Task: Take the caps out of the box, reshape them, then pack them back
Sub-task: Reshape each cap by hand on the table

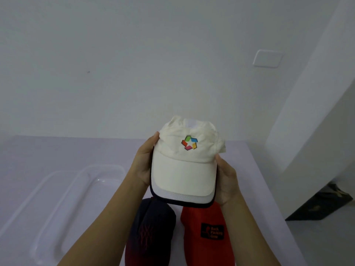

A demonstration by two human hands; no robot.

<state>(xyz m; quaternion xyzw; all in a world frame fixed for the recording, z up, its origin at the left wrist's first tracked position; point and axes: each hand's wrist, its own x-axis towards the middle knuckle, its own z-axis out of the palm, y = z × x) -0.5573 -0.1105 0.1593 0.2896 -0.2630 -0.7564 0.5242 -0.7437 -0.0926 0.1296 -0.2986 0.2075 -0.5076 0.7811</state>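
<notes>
I hold a cream cap (184, 169) with a multicoloured logo up in front of me, brim toward me. Under it are nested further caps: a white brim edge and a dark brim edge show below the cream brim. My left hand (143, 164) grips the left side of the stack and my right hand (226, 179) grips the right side. On the table below lie a dark navy cap (151, 231) with red stitching and a red cap (205, 235) with a black patch. The clear plastic box (76, 191) stands at the left.
The table (269, 217) has a pale lilac top and ends at a white wall behind. A clear lid or second tray (28, 204) lies beside the box. A dark bag (322, 206) sits on the floor to the right, past the table edge.
</notes>
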